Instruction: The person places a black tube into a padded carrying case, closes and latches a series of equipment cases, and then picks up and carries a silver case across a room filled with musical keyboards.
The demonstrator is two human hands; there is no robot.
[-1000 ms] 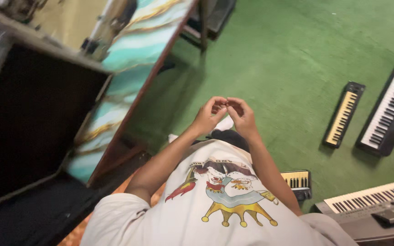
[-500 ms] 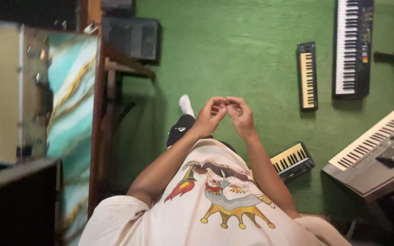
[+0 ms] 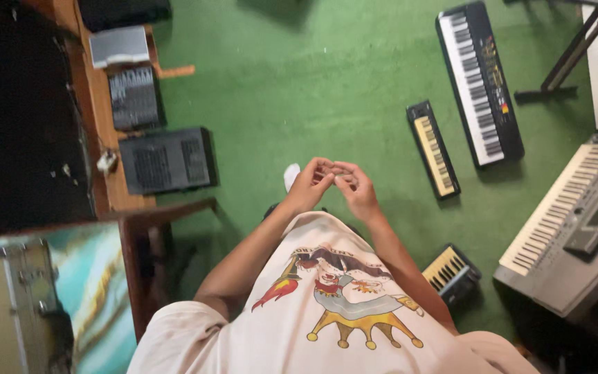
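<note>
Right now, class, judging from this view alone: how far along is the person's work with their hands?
Done: nothing looks finished. The small yellow-keyed keyboard, the long black keyboard and the grey keyboard lie untouched on the green carpet.
In hand: the left hand and right hand meet fingertip to fingertip; anything pinched is too small to see.
Left: seemingly everything beyond that.

Green carpet, 1 long black keyboard, small black keyboard with yellowish keys just beside it, large grey keyboard, small keyboard partly hidden, dark stand, 2 black boxes, possibly audio gear, wooden shelf, turquoise marbled panel
</note>
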